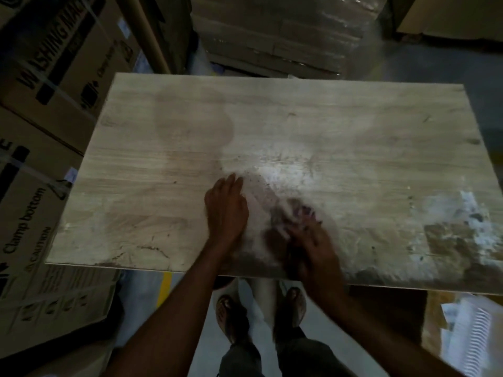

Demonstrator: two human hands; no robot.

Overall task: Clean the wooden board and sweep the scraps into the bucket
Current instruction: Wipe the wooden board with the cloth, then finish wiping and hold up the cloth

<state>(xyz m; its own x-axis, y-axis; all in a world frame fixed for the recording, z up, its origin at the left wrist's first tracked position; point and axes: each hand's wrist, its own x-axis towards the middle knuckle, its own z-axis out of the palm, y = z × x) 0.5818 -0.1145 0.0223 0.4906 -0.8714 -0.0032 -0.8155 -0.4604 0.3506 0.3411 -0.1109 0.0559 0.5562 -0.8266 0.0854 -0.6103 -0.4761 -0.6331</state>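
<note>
- Looking down on the wooden board (299, 118): a big pale sheet lying flat, filling the middle of the view, with its near edge just above the person's feet.
- The left hand (226, 210) is on the board near the front edge, fingers straight and held together and pointing away from the person. Nothing is grasped.
- The right hand (313, 248) is just beside it, also low over the near part of the board, but it is badly blurred. Whether its fingers are loose, curled or holding something, I cannot tell.
- The scraps (277, 172) lie between and just beyond the two hands, as a white dusty smear peppered with dark specks (the left hand's fingertips sit right at its edge).
- A second patch of white residue (462, 213) sits well apart, near the board's right edge, with darker stains below it.
- Cardboard boxes (54, 77) printed with washing-machine lettering are stacked along the left.
- A plastic-wrapped stack (280, 31) stands beyond the far edge.
- Sandalled feet (231, 317) show on the floor below the board.
</note>
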